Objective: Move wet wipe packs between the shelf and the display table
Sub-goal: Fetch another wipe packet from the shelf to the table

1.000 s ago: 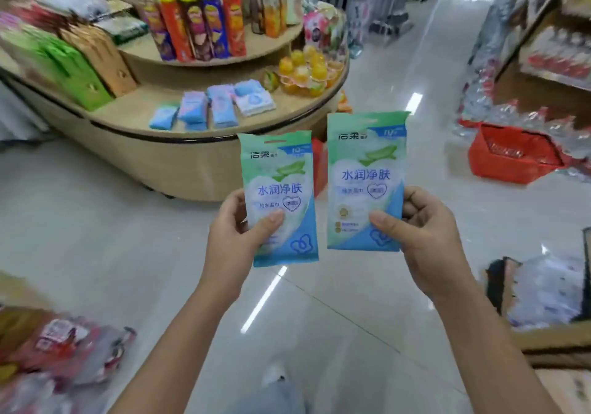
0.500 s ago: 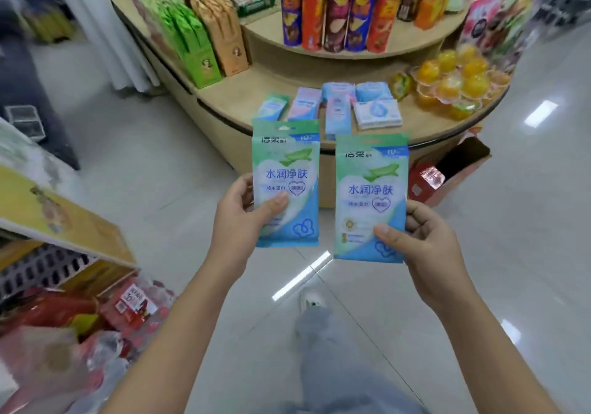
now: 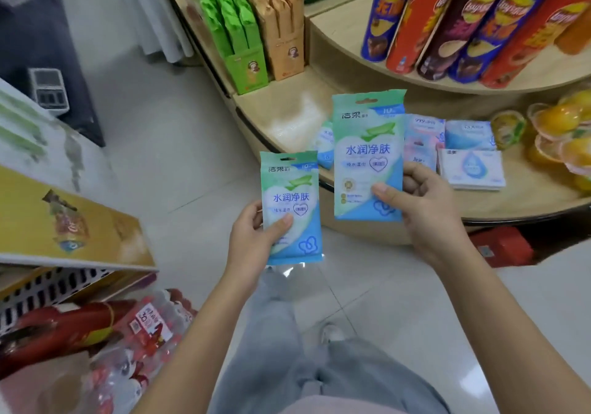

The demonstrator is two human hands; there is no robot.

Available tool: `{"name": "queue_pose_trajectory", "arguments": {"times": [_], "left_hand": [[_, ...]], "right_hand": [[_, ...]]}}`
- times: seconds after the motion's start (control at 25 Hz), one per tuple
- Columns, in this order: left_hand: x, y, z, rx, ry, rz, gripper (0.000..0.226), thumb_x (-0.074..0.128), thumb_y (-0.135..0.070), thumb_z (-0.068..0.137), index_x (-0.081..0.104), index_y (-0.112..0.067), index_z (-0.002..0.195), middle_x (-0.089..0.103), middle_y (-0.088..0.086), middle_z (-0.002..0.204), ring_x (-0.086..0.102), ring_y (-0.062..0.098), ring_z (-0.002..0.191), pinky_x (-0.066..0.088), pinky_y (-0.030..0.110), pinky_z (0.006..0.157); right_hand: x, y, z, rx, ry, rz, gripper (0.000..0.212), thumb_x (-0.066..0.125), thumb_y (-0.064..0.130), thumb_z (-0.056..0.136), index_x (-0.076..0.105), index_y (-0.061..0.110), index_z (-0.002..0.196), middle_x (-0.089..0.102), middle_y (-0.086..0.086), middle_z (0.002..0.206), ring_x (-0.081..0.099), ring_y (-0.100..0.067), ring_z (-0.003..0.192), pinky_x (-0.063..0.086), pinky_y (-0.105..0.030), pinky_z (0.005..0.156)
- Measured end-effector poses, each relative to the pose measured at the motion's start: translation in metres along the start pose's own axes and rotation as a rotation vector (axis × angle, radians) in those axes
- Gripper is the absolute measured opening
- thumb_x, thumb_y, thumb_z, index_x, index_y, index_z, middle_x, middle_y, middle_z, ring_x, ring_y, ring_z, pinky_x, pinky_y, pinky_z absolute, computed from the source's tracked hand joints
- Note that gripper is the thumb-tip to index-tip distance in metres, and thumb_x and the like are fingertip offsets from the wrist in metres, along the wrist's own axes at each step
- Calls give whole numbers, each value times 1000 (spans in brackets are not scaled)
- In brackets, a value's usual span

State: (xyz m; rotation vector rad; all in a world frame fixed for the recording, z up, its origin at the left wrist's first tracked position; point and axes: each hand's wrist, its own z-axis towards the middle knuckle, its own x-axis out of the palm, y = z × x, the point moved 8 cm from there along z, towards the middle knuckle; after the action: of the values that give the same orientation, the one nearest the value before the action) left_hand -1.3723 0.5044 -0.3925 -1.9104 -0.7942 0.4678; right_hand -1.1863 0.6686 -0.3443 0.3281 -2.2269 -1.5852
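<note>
I have closed on the display table (image 3: 287, 109). A second ago it stood well across the floor, half a second ago its front edge was just ahead of me, and now that edge runs right under my right hand (image 3: 428, 209).

That hand has gone forward and up. With the thumb across the front and curled fingers behind, it is clamped on the right pack (image 3: 367, 154). The pack hangs upright over the lower tier's front edge, in front of the wipes already lying there: a pink pack (image 3: 422, 138), a blue pack (image 3: 468, 133) and a white pack (image 3: 471, 169) nearer the front edge, with a hidden pack (image 3: 323, 145) peeping out at the left.

My left hand (image 3: 252, 237) has lagged. It pinches the left pack (image 3: 291, 209) the same way, thumb on the face, holding it upright, lower, and short of the table's edge over the floor.

The two packs were level and side by side; now they are staggered and apart. I judge the carry is nearly over and the setting-down starts with the right pack. The bare wood between the lying packs and the green boxes (image 3: 236, 29) looks like the place for it, and the left pack would follow.
</note>
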Motion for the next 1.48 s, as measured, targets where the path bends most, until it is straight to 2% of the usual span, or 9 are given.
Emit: {"name": "queue_pose_trajectory", "arguments": {"times": [0.2,0.48,0.64,0.8,0.96,1.12,1.2,1.36,1.48], "left_hand": [[11,-27,126,-54,186,87,34,67,-7,83,57,-8,116,70,3,108,69,16,93,56,25,75],[73,-23,259,-146,447,369,30,61,1,85,52,-15,110,65,14,112,64,24,91,54,34,75],[114,10,300,-235,453,441,37,63,-1,85,51,-10,119,65,16,113,65,23,88,55,37,78],[143,31,329,-278,438,464,39,63,-2,85,50,-8,121,65,18,116,66,27,93,54,43,85],[147,37,347,-216,427,537,43,67,-8,83,46,-19,120,66,16,106,66,26,90,55,43,84],[143,27,343,-41,422,715,48,69,-16,83,50,-20,127,65,-3,98,61,1,76,46,6,68],[143,22,342,58,456,799,46,69,-18,83,54,-16,126,62,-6,100,60,3,78,39,0,62],[137,21,357,84,452,802,43,66,-22,85,55,-13,126,58,3,114,57,11,90,42,9,73],[125,26,367,-125,436,564,44,54,-47,87,56,-24,124,63,2,121,61,13,106,48,36,98]], "right_hand": [[22,-35,62,56,-191,93,40,75,8,63,62,7,100,73,-8,100,69,-21,93,55,-30,80],[18,-71,96,148,-518,239,30,69,0,72,61,8,100,74,-4,97,70,-18,91,56,-26,76],[-8,-86,110,191,-640,289,33,69,2,69,60,6,101,75,-2,93,71,-16,86,56,-24,70],[-33,-99,133,255,-685,299,32,68,-2,74,59,1,104,74,-4,96,70,-21,93,58,-30,78],[-41,-103,162,281,-691,287,39,69,0,72,58,-2,109,72,-10,103,69,-23,94,57,-30,78],[-25,-108,181,295,-679,283,34,68,-5,74,58,1,105,69,-14,106,68,-21,92,56,-26,77],[-12,-111,189,304,-679,264,35,67,-8,75,56,-1,107,68,-12,103,68,-17,89,56,-24,76],[18,-122,210,336,-646,250,33,67,-9,76,56,2,105,69,-7,96,68,-11,83,56,-21,74],[36,-136,226,354,-645,233,29,68,-8,77,56,8,99,68,-7,95,66,-15,85,56,-25,78]]}}
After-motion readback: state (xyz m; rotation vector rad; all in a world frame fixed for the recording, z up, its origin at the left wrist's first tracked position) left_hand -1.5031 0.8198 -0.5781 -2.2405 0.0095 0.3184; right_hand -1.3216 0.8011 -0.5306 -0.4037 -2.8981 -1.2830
